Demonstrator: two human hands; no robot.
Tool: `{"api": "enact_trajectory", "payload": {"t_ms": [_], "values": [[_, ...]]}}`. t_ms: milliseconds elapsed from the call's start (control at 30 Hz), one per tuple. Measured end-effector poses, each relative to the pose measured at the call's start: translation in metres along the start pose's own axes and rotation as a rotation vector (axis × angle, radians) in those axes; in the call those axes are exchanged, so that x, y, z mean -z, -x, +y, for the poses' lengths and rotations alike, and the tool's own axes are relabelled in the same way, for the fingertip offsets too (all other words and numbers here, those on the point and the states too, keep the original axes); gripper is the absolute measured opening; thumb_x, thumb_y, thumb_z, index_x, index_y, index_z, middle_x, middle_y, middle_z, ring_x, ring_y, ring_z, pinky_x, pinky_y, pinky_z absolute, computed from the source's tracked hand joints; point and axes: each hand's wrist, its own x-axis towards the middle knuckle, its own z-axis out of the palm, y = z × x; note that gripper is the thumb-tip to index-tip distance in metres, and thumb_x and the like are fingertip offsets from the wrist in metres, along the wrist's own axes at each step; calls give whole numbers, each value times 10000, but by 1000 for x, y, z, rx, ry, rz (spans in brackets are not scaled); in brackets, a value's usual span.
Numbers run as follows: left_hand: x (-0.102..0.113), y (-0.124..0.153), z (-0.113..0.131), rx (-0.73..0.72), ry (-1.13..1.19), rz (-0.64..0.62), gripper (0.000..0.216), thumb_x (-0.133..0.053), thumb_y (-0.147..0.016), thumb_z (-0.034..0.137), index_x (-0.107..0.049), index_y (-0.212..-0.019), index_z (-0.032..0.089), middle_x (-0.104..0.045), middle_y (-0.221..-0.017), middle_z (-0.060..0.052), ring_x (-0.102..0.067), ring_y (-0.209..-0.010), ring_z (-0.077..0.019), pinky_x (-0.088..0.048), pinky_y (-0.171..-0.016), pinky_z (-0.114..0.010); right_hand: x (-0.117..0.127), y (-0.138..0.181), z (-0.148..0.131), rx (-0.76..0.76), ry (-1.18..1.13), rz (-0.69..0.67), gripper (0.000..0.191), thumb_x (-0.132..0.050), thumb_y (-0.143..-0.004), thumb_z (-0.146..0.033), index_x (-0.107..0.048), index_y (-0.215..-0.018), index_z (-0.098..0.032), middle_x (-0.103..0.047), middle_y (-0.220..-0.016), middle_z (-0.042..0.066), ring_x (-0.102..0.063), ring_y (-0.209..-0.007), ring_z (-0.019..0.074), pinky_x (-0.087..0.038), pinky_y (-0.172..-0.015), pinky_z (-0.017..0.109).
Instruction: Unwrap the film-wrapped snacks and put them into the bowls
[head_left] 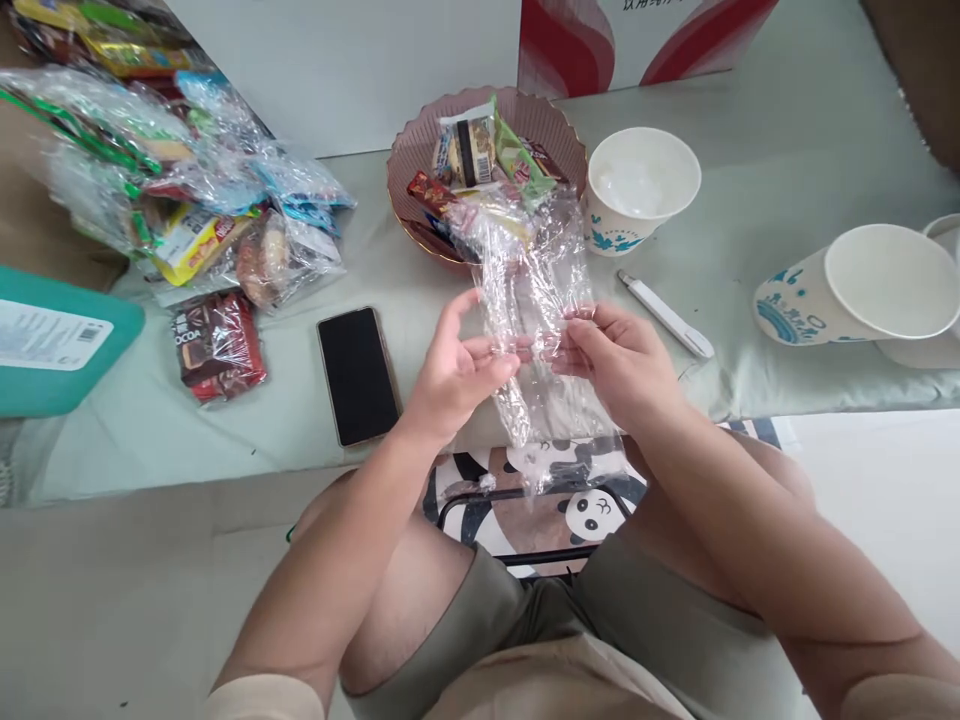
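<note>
Both my hands hold a clear crinkled plastic bag (536, 290) upright over the table's front edge. My left hand (457, 365) pinches the bag's left side with thumb and fingers. My right hand (615, 360) grips its right side, fingers curled. The bag looks empty and hangs down to my lap. Just behind it sits a pink scalloped bowl (555, 125) filled with several wrapped snacks (469, 150).
A black phone (358, 375) lies left of my hands, with a red cocoa snack pack (216, 345) and a heap of bagged snacks (165, 170) beyond. A white pen (666, 315), two paper cups (641, 185) (862, 285) and a teal box (52, 340) also stand on the table.
</note>
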Motion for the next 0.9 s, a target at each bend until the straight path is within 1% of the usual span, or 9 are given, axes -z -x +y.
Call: {"api": "enact_trajectory", "payload": {"t_ms": [133, 233, 400, 500, 567, 667, 733, 833, 900], "values": [[1, 0, -3, -67, -128, 141, 678, -747, -860, 304, -368, -1421, 318, -726, -805, 21, -781, -728, -206, -628, -723, -368, 4, 3, 8, 21, 6, 42, 539, -694, -922, -392, -452, -1388, -272, -715, -795, 4, -708, -628, 166, -618, -607, 315], [2, 0, 1, -132, -170, 172, 641, -692, -869, 227, -374, -1417, 323, -721, -790, 38, -765, -684, -180, -634, -713, -355, 9, 7, 11, 119, 39, 36, 652, -680, -941, -420, -352, -1499, -346, -720, -810, -9, -694, -611, 173, -617, -626, 349], [2, 2, 4, -293, -307, 95, 103, -633, -910, 240, -666, -1005, 218, -735, -871, -21, -747, -795, -146, -613, -736, -279, 16, 15, 13, 302, 88, -96, 371, -699, -916, -420, -580, -1245, -296, -721, -931, 18, -725, -832, 172, -617, -782, 346], [3, 2, 3, -406, -483, 62, 331, -707, -816, 170, -697, -1144, 211, -721, -953, -29, -719, -848, -147, -603, -751, -267, 19, 17, 15, 409, 256, -177, 415, -754, -849, -317, -626, -1240, -269, -707, -974, 30, -693, -875, 174, -595, -828, 351], [4, 2, 3, -514, -690, 105, 429, -660, -802, 84, -693, -1208, 219, -701, -926, -14, -689, -804, -136, -594, -770, -281, 20, 18, 16, 453, 432, -134, 374, -698, -866, -247, -656, -1237, -259, -689, -918, 25, -659, -817, 169, -577, -824, 364], [5, 2, 1, -652, -930, 181, 315, -599, -821, 34, -742, -1027, 224, -642, -795, 7, -628, -692, -125, -554, -685, -272, 20, 16, 19, 548, 641, -16, 254, -635, -889, -199, -724, -1119, -264, -621, -822, 19, -614, -765, 174, -562, -786, 377], [5, 2, 0, -709, -977, 218, 219, -634, -811, 62, -744, -888, 234, -602, -785, -3, -606, -687, -140, -526, -632, -283, 18, 14, 22, 635, 724, 64, 161, -645, -893, -224, -750, -1006, -271, -593, -867, 47, -622, -826, 202, -556, -765, 396], [6, 4, 3, -761, -984, 280, 112, -691, -776, 145, -720, -805, 250, -637, -1012, -74, -662, -960, -237, -573, -833, -403, 15, 14, 23, 784, 781, 155, 47, -683, -855, -250, -726, -870, -262, -600, -1176, 118, -617, -1173, 306, -549, -894, 483], [7, 7, 7, -776, -924, 240, 58, -698, -781, 205, -674, -796, 256, -655, -1212, -94, -628, -1215, -310, -526, -1038, -519, 14, 17, 19, 866, 723, 63, 23, -684, -846, -250, -669, -828, -249, -622, -1287, 114, -563, -1345, 346, -488, -1053, 552]]}}
